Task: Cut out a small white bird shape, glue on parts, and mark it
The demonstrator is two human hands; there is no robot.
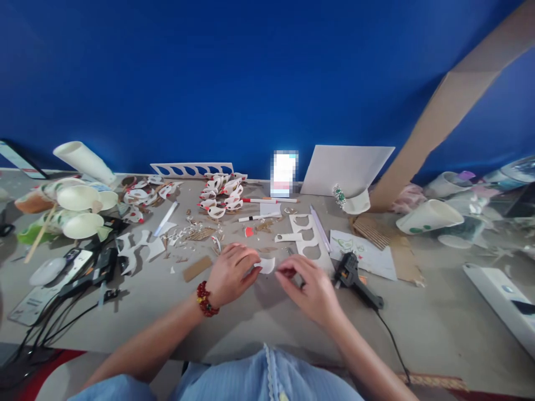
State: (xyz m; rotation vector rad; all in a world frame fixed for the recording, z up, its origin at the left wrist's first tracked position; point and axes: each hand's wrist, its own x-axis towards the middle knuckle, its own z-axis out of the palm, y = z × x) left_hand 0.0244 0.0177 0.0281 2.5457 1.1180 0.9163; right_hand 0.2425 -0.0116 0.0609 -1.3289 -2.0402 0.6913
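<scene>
Fingers [248, 260] bent, left hand [232, 274] pinches white piece [267, 266]

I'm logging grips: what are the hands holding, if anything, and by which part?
The left hand pinches a small white piece by its left end. Whether the right hand holds anything between its curled fingers cannot be told.

The small white piece [267, 265] is thin and curved. One end is pinched in the left hand [234, 272].
</scene>
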